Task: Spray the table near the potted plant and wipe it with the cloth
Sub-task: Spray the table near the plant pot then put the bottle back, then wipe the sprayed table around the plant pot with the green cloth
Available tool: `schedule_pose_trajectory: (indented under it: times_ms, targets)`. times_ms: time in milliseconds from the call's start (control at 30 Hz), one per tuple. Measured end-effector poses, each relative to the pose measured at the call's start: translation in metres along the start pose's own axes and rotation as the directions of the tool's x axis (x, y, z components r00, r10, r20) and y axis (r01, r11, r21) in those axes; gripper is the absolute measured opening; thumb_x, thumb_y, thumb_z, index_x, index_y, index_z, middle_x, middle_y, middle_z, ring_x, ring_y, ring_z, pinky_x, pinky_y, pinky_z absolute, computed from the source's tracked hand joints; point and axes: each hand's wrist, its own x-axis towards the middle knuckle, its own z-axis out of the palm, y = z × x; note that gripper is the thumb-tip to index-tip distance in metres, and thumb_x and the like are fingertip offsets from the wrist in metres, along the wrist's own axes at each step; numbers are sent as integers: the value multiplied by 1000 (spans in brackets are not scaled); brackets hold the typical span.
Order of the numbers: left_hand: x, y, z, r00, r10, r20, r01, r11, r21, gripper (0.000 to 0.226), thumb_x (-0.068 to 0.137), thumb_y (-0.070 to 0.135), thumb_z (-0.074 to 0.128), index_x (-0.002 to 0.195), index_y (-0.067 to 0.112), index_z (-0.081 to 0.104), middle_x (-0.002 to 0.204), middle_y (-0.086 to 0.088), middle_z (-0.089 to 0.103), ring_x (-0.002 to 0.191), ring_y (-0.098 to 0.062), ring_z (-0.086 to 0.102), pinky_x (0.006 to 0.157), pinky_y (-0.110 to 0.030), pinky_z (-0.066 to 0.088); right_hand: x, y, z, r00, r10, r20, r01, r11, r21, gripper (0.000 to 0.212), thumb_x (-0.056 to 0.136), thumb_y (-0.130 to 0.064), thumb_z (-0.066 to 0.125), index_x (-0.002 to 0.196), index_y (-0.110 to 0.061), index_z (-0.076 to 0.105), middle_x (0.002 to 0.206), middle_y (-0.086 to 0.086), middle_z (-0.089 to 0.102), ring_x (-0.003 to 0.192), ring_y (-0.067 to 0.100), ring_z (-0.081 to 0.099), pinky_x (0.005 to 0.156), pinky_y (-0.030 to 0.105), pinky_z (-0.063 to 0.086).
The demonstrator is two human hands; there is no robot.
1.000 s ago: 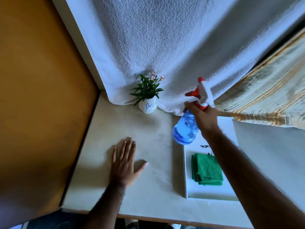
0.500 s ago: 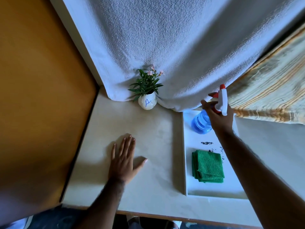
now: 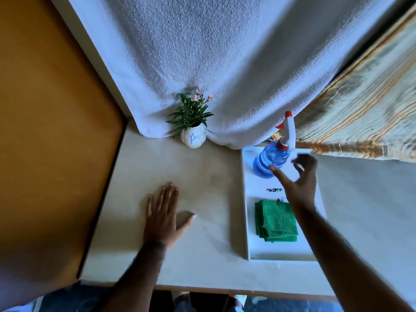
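One spray bottle (image 3: pixel 271 159), one green cloth (image 3: pixel 276 220), one potted plant (image 3: pixel 193 124); the right hand (image 3: pixel 298 184), fingers spread, is now hovering free of the bottle, while the left hand (image 3: pixel 162 218) is lying flat.

I see the potted plant (image 3: pixel 193 124) at the back of the table (image 3: pixel 180 167), against the hanging towel (image 3: pixel 213 64). Right of it lies the tray (image 3: pixel 245 199); the spray bottle (image 3: pixel 271 158) stands at its far end, the folded cloth (image 3: pixel 276 220) nearer me. My left hand (image 3: pixel 163 216) lies flat on the table, left of the tray. My right hand (image 3: pixel 299 183) hovers over the tray, between bottle and cloth, fingers spread.
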Motion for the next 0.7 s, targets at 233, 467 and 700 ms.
schedule_pose_trajectory:
  times_ms: [233, 467, 700]
  targets:
    - [0, 2, -1, 997, 17, -71, -17, 1000, -2, 96, 91, 77, 50, 161, 11, 42, 170, -10, 41, 156, -27, 41, 123, -63, 36, -92, 59, -44, 763, -218, 609, 528, 753, -392, 95, 76, -73, 71, 143, -8, 54, 150, 9, 52, 140, 23, 48, 115, 34, 43]
    - [2, 4, -5, 997, 25, -71, -23, 999, 27, 95, 91, 75, 52, 158, 8, 47, 166, -13, 46, 153, -32, 45, 120, -65, 41, -86, 69, -51, 653, -188, 733, 617, 694, -371, 96, 78, -44, 75, 159, -18, 31, 168, 0, 29, 154, 17, 28, 121, 42, 36]
    - [1, 5, -4, 997, 27, -74, -26, 1000, 15, 95, 92, 76, 51, 158, 8, 46, 167, -12, 46, 153, -30, 45, 120, -65, 40, -90, 62, -40, 733, -171, 658, 553, 713, -431, 88, 67, 25, 67, 147, -5, 50, 156, 8, 44, 141, 35, 48, 103, 57, 53]
